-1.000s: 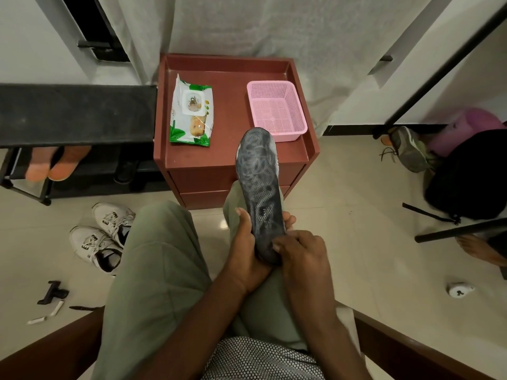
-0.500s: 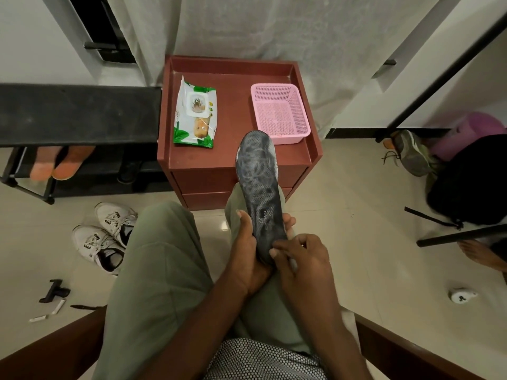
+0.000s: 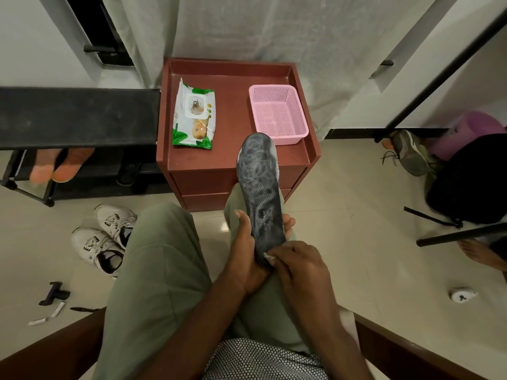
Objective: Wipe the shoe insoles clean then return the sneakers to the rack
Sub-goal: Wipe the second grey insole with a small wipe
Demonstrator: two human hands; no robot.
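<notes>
Both hands grip: left hand (image 3: 248,242) clasps the insole (image 3: 260,187), right hand (image 3: 297,266) pinches a small wipe (image 3: 269,257); hard rubbing could buckle the insole.

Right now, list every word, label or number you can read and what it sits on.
Nothing reads clearly.
Insole: pale heel print, too blurred.
Wipes pack: printing too small.
White sneakers: dark side markings, illegible.

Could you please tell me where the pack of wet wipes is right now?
The pack of wet wipes lies on the left part of the red cabinet top, left of the pink basket and apart from it.
</notes>
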